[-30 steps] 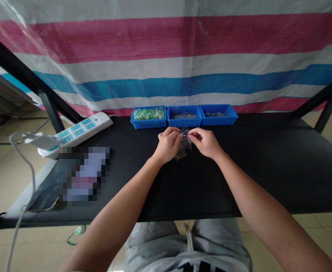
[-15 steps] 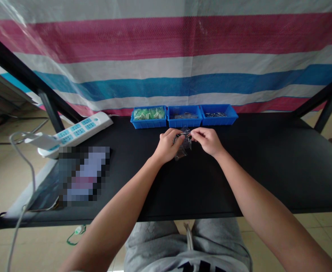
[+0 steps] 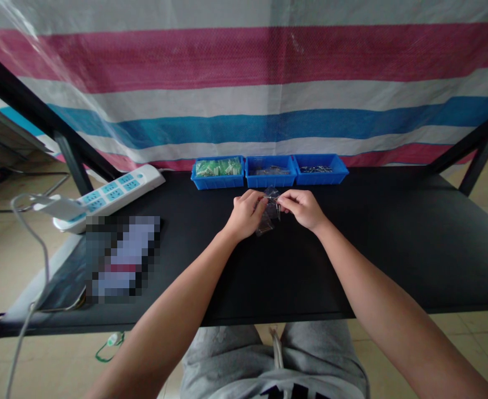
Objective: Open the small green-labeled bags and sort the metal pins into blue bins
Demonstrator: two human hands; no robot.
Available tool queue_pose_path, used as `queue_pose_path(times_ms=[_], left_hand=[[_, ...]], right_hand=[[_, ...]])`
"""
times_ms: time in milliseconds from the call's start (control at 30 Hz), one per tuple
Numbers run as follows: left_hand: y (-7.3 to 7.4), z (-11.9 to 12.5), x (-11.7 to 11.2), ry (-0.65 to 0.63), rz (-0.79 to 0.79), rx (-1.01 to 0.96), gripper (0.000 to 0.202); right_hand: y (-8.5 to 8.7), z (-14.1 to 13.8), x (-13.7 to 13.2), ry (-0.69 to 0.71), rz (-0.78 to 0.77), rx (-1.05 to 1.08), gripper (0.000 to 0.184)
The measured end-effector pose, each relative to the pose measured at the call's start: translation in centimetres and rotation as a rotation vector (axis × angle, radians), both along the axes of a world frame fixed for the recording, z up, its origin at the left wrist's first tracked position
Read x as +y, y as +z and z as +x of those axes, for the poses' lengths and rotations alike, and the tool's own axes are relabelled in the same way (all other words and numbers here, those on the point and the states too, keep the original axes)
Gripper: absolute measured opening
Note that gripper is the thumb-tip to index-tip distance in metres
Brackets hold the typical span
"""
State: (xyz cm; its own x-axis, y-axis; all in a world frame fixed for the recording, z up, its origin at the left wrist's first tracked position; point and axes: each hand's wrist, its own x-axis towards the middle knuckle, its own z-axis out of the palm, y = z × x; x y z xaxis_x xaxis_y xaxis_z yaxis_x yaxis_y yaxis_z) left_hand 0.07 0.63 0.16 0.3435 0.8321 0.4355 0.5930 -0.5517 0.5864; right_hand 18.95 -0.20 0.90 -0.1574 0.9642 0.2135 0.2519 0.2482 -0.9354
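Observation:
My left hand [image 3: 246,213] and my right hand [image 3: 300,208] meet over the black table [image 3: 372,244], just in front of the blue bins. Between their pinched fingertips hangs a small clear plastic bag [image 3: 269,213] with small dark parts inside. Both hands grip the bag's top edge, fingers curled. The bag's lower end touches or nearly touches the table.
Three blue bins stand in a row at the back: the left bin [image 3: 218,172] holds green packets, the middle bin [image 3: 270,170] clear bags, the right bin [image 3: 320,169] small dark metal parts. A white power strip [image 3: 108,197] with cable lies at left, beside a blurred-out object [image 3: 121,257].
Both hands stay at the bag's top; the fingers shift slightly along its opening. The view has tilted a little.

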Motion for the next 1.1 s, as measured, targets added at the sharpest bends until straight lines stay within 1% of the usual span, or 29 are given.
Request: queue_pose_path(times_ms=[67,233,300,333,400,533,600,700,767,800,900,1000,1100], left_hand=[[0.1,0.0,0.0,0.028,-0.023,0.024,0.020],[0.2,0.1,-0.1,0.076,-0.040,0.030,0.018],[0.1,0.1,0.0,0.075,-0.026,0.019,0.018],[0.1,0.1,0.0,0.071,-0.013,0.014,0.018],[0.1,0.0,0.0,0.067,0.018,0.005,0.019],[0.1,-0.2,0.0,0.088,0.047,0.002,0.019],[0.0,-0.2,0.1,0.094,0.041,0.008,0.019],[-0.1,-0.3,0.3,0.117,0.033,0.015,0.019],[-0.2,-0.4,0.5,0.152,0.029,0.016,0.019],[-0.3,-0.5,0.6,0.171,0.023,0.016,0.019],[-0.6,-0.7,0.9,0.217,-0.005,0.015,0.021],[-0.8,-0.8,1.1,0.232,-0.033,0.026,0.022],[-1.1,-0.9,1.2,0.238,-0.046,0.042,0.024]], right_hand=[[-0.3,0.4,0.5,-0.072,-0.053,0.095,0.022],[-1.0,1.9,2.8,-0.397,-0.121,0.384,0.020],[-1.2,2.7,3.7,-0.491,-0.131,0.461,0.023],[-1.3,3.1,4.0,-0.510,-0.142,0.490,0.025],[-1.4,3.8,4.3,-0.484,-0.158,0.533,0.031],[-1.1,4.5,3.9,-0.323,-0.208,0.541,0.053],[-0.9,4.5,3.6,-0.309,-0.228,0.545,0.057],[-0.8,4.2,3.5,-0.337,-0.237,0.561,0.056],[-1.0,3.9,3.4,-0.351,-0.213,0.514,0.050],[-1.2,3.7,3.3,-0.355,-0.186,0.457,0.047],[-1.5,3.0,2.8,-0.337,-0.020,0.148,0.032],[-1.5,2.0,2.0,-0.264,0.160,-0.210,0.018],[-1.3,1.2,1.3,-0.174,0.242,-0.420,0.011]])
